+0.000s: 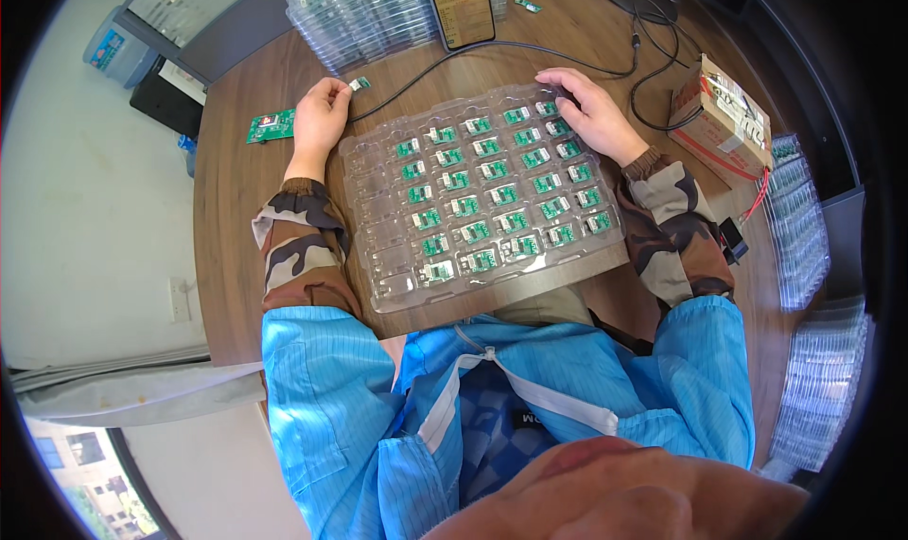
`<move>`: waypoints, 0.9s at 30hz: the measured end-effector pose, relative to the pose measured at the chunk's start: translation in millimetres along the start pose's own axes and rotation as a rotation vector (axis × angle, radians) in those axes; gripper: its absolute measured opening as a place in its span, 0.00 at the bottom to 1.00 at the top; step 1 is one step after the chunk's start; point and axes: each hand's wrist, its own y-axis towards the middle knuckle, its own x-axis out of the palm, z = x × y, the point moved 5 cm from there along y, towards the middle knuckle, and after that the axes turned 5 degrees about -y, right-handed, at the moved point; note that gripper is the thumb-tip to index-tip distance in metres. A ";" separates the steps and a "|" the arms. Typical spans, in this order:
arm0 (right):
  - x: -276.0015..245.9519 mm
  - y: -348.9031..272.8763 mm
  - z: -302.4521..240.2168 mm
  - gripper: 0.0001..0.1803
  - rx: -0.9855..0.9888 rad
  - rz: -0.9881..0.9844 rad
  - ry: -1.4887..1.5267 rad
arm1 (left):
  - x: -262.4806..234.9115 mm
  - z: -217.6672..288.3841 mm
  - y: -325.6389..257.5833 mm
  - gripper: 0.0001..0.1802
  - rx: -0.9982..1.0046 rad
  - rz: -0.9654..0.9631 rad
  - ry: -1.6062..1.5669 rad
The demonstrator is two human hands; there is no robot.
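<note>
Left hand (322, 114) is pinching a tiny green module (359, 84) on the end of a black cable (492, 48), just past the clear plastic tray (378, 285) of small green boards. Right hand (591, 110) lies loose on the tray's far corner, gripping nothing. It all sits on a round wooden table (236, 256) with stacked trays (350, 15) behind; room's dark to the right, hard to make out.

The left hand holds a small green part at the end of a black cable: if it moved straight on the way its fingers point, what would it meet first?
The left hand points up and right in the picture. Past the small green part, it would probably first meet the stack of clear plastic trays, though depth is unclear.
</note>
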 end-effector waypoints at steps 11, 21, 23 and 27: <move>-11.6 1.1 -8.9 0.12 -0.048 0.169 -0.059 | -0.6 -3.4 0.1 0.09 -0.008 0.001 -0.015; -44.7 -33.9 -47.7 0.09 -0.056 0.258 -0.091 | 3.1 0.2 -0.6 0.08 0.039 0.029 -0.072; -54.4 -61.9 -68.0 0.07 -0.035 0.229 -0.223 | 4.1 1.4 -0.9 0.08 0.039 0.025 -0.068; -87.9 -116.6 -90.4 0.07 0.097 0.235 -0.653 | 0.2 1.4 -2.0 0.08 0.050 0.035 -0.035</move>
